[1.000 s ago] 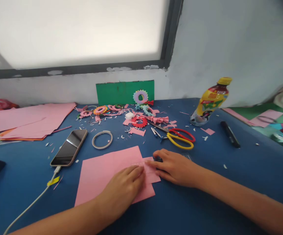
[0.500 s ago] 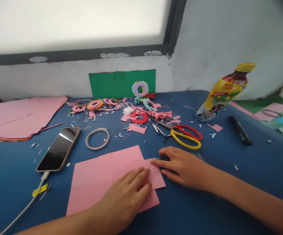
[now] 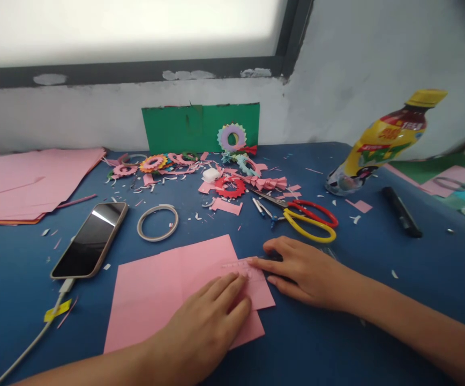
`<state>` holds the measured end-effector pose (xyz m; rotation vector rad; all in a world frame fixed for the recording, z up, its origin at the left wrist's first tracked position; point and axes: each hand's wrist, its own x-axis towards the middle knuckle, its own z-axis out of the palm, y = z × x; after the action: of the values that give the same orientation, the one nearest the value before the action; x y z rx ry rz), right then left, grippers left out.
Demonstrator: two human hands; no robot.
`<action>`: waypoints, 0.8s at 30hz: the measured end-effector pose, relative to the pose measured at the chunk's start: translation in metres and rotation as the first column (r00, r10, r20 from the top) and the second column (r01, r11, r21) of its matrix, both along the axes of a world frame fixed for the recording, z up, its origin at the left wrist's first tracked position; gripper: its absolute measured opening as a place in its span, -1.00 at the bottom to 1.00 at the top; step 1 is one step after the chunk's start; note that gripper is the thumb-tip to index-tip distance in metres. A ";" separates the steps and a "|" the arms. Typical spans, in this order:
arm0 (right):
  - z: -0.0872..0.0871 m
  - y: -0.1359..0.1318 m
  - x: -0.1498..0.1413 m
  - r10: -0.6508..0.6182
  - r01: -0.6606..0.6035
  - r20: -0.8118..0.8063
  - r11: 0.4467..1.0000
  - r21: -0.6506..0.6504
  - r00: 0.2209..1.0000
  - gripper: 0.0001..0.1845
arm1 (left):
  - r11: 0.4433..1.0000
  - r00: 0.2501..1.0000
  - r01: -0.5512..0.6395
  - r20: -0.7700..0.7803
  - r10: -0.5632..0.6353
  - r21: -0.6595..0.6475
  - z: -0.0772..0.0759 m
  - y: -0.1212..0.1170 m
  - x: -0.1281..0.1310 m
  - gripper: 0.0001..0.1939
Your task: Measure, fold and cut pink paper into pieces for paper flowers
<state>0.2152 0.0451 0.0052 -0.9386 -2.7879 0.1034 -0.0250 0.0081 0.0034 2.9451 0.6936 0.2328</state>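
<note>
A folded sheet of pink paper (image 3: 148,289) lies in front of me, with a smaller pink piece overlapping its right side. Across that piece runs a clear plastic ruler (image 3: 232,265), partly hidden by my hands. My left hand (image 3: 210,316) rests flat on the paper, its fingertips pressing at the ruler's near edge. With its index finger stretched out, my right hand (image 3: 307,273) touches the ruler at the paper's right edge; the thumb is apart, on the table. Something dark shows beneath the right fingers, but I cannot make out what.
Scissors (image 3: 313,221), a roll of tape (image 3: 158,223) and a phone (image 3: 91,241) on a cable lie around the paper. Paper rosettes (image 3: 230,186) and scraps are behind. A tilted bottle (image 3: 381,142) and a black marker (image 3: 401,212) are at right, pink sheets (image 3: 27,185) at left.
The view has shifted slightly, with the bottle and scissors appearing further right and the phone further left. Both hands keep nearly the same place on the paper and ruler.
</note>
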 end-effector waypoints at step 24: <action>0.003 -0.003 0.005 -0.062 0.062 -0.035 0.998 -0.009 0.997 -0.66 | 0.994 0.996 -0.072 0.043 0.076 -0.082 0.005 0.003 0.005 -0.60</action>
<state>0.2203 0.0422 0.0083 -1.0143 -2.7250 0.1211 -0.0201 0.0116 0.0081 2.8315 0.7873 0.2709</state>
